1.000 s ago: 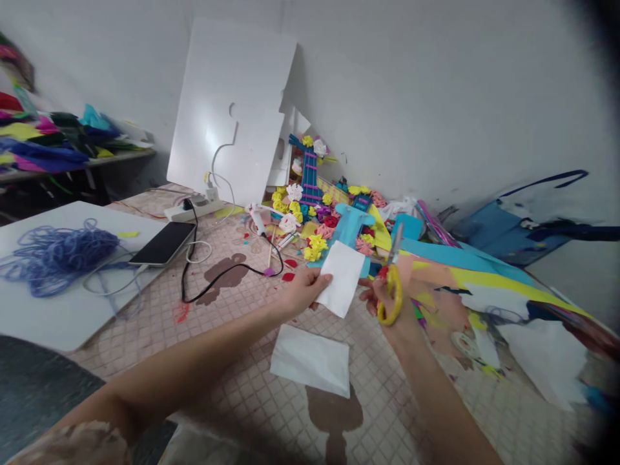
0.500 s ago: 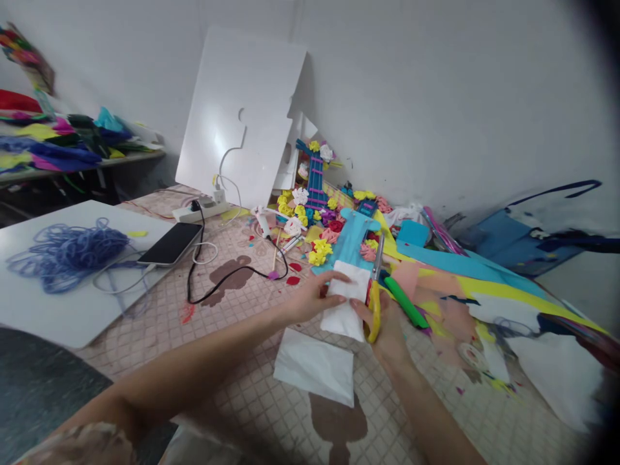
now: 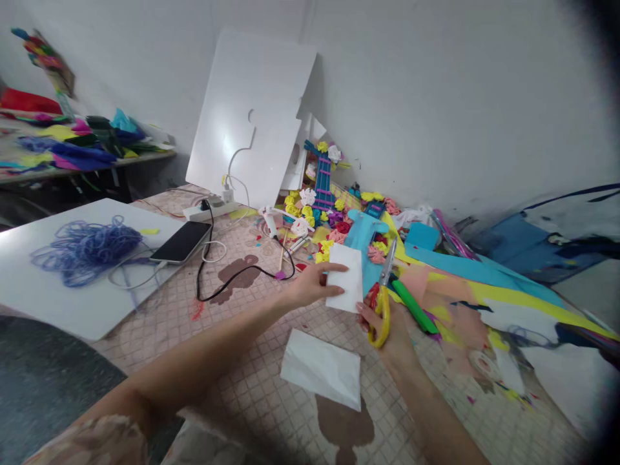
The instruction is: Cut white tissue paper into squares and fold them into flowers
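My left hand (image 3: 310, 289) pinches a small white folded paper (image 3: 345, 278) and holds it upright above the tiled floor. To its right, my right hand (image 3: 387, 323) is closed on yellow-handled scissors (image 3: 382, 294) whose blades point up and away beside the paper's right edge. A second white paper sheet (image 3: 322, 368) lies flat on the floor below both hands. A green marker (image 3: 413, 306) lies just right of the scissors.
Coloured paper flowers and foam cut-outs (image 3: 334, 213) are piled by the wall. A white board (image 3: 72, 284) on the left carries blue rubber bands (image 3: 87, 248) and a phone (image 3: 180, 241) on a cable. Large coloured sheets (image 3: 489, 290) cover the right.
My left hand has lifted the small white paper upright again, after pressing it lower against my right hand. The scissors have tilted up beside it. The view has drifted slightly.
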The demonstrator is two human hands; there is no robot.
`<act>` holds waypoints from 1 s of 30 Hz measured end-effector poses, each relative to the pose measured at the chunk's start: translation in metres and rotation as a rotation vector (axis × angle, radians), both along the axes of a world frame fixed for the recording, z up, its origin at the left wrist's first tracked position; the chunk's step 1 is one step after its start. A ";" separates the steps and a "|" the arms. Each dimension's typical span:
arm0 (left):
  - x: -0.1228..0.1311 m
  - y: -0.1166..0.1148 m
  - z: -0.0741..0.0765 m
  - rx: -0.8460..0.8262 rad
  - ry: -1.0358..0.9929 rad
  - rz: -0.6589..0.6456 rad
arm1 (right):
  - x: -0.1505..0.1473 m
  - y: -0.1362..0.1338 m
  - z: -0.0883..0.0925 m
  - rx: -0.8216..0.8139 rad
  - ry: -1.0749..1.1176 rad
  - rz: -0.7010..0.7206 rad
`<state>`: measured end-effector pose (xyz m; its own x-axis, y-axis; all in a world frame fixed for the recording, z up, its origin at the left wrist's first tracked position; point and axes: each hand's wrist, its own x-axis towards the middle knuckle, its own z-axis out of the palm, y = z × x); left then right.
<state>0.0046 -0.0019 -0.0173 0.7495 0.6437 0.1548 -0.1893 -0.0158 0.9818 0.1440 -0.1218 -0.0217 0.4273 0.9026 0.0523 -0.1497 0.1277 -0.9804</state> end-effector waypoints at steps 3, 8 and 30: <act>-0.002 0.010 0.001 -0.130 -0.101 0.028 | 0.002 0.001 -0.001 0.066 0.013 -0.039; -0.006 0.020 0.008 -0.338 -0.228 0.110 | -0.004 0.001 0.001 0.197 0.108 0.153; -0.014 0.025 0.025 -0.510 -0.403 0.202 | -0.042 -0.030 0.013 -0.077 0.574 0.727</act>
